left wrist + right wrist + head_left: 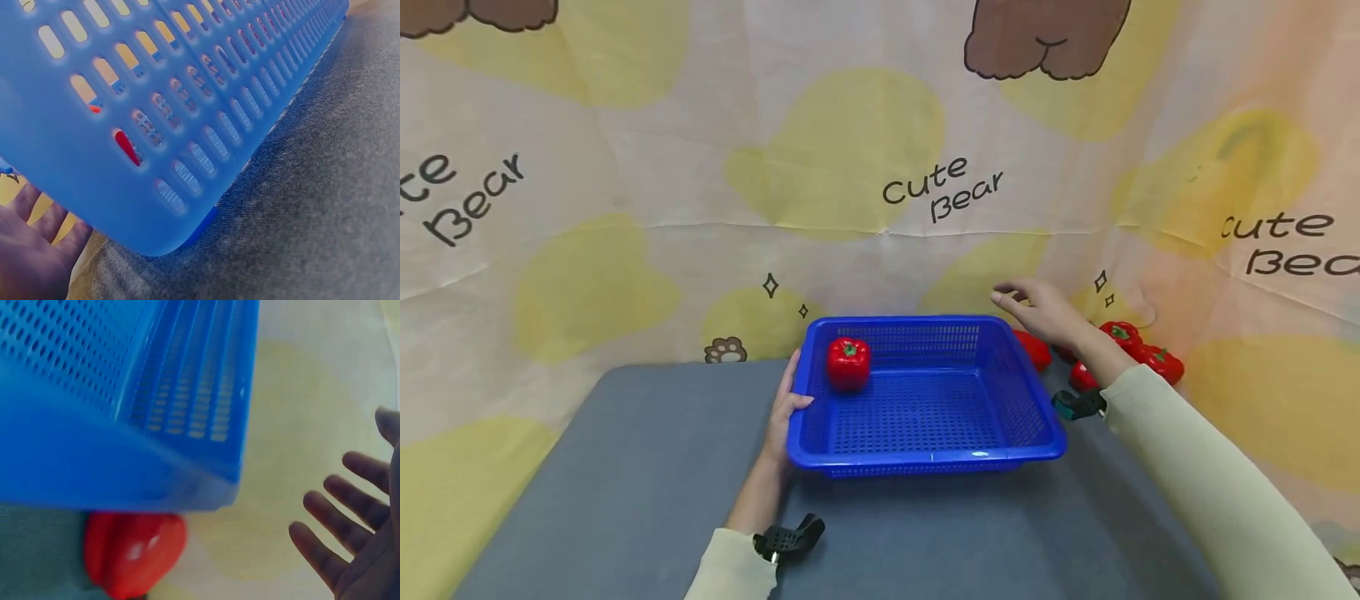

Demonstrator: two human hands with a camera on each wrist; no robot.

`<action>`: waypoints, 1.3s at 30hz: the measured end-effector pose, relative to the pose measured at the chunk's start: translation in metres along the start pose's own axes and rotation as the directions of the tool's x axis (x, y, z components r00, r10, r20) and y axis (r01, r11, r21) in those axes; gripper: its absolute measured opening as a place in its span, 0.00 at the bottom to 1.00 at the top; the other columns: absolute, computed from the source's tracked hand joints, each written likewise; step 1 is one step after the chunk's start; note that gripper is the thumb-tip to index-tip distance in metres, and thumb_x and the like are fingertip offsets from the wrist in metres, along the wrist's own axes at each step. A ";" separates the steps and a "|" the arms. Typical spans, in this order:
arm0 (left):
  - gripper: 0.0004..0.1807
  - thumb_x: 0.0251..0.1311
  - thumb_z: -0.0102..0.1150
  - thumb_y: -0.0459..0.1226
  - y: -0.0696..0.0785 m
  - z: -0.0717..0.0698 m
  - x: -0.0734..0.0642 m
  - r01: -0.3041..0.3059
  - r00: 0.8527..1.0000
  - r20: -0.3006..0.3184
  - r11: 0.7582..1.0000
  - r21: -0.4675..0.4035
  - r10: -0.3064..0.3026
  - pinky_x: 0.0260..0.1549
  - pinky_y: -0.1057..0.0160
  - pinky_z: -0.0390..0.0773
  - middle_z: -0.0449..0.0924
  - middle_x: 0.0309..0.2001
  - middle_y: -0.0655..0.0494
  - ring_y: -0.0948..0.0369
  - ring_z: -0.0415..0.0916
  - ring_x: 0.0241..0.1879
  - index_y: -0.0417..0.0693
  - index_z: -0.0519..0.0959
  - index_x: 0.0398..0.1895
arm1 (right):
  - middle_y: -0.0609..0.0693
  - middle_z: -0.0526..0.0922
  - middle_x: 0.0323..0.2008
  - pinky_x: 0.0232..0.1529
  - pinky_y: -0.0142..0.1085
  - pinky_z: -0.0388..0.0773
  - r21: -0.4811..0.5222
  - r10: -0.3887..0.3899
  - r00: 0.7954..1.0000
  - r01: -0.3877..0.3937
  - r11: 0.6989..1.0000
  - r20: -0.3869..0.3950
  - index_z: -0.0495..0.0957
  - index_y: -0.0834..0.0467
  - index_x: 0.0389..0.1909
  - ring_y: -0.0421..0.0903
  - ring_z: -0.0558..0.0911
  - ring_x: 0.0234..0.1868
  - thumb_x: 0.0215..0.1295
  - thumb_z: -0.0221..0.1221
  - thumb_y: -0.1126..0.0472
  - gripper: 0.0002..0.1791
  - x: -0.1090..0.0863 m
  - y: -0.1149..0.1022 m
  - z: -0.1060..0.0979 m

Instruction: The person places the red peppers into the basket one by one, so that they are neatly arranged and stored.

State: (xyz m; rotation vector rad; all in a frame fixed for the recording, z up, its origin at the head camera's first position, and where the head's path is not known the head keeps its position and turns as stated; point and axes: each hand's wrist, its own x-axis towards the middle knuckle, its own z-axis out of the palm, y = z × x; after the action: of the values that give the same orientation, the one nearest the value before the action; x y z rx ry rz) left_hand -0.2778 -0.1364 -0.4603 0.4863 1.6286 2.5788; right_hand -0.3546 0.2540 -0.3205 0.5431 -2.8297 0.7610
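A blue plastic basket (925, 417) with slotted walls is tilted toward the camera above the grey table. My left hand (784, 408) grips its left rim, the thumb over the edge and the fingers outside, behind the wall. One red bell pepper (848, 364) with a green stem lies inside at the back left corner. My right hand (1037, 310) hovers past the basket's back right corner, holding nothing; its fingers (334, 519) are spread and relaxed in the right wrist view. Below that corner a red pepper (134, 550) shows outside the basket.
Several red bell peppers (1157, 362) lie in a group at the table's right, partly hidden behind my right forearm. The grey cloth-covered table (655, 483) reaches back to a printed curtain (865, 167). A black wrist strap (790, 537) is on each arm.
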 end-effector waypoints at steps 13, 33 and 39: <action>0.41 0.59 0.31 0.28 -0.001 0.000 0.001 0.002 1.000 0.014 1.000 0.019 -0.002 0.68 0.37 0.46 0.39 0.77 0.56 0.47 0.41 0.75 0.61 0.39 0.76 | 0.65 0.73 0.61 0.62 0.58 0.63 0.023 0.097 0.993 -0.099 0.995 0.060 0.70 0.65 0.62 0.64 0.70 0.63 0.73 0.46 0.53 0.25 0.004 0.071 0.023; 0.39 0.53 0.37 0.19 -0.004 0.003 0.011 -0.057 0.975 -0.214 0.997 0.044 0.065 0.56 0.71 0.71 0.56 0.73 0.49 0.52 0.56 0.72 0.44 0.56 0.73 | 0.66 0.77 0.54 0.62 0.57 0.64 -0.044 -0.081 0.995 0.084 0.995 0.063 0.77 0.66 0.54 0.63 0.72 0.59 0.70 0.48 0.63 0.18 -0.007 0.098 0.049; 0.39 0.52 0.37 0.18 -0.001 0.001 0.009 -0.077 0.972 -0.218 0.995 0.066 0.090 0.55 0.72 0.72 0.57 0.73 0.46 0.50 0.57 0.71 0.42 0.57 0.72 | 0.63 0.74 0.59 0.62 0.57 0.64 -0.084 -0.012 0.998 0.016 0.996 0.055 0.76 0.63 0.56 0.62 0.71 0.62 0.60 0.59 0.59 0.23 -0.013 0.097 0.050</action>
State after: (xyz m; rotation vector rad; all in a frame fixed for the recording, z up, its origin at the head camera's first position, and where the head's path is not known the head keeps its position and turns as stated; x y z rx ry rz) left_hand -0.2864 -0.1329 -0.4584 0.2852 1.7891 2.7402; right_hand -0.3835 0.3107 -0.4102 0.5783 -2.8891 0.6308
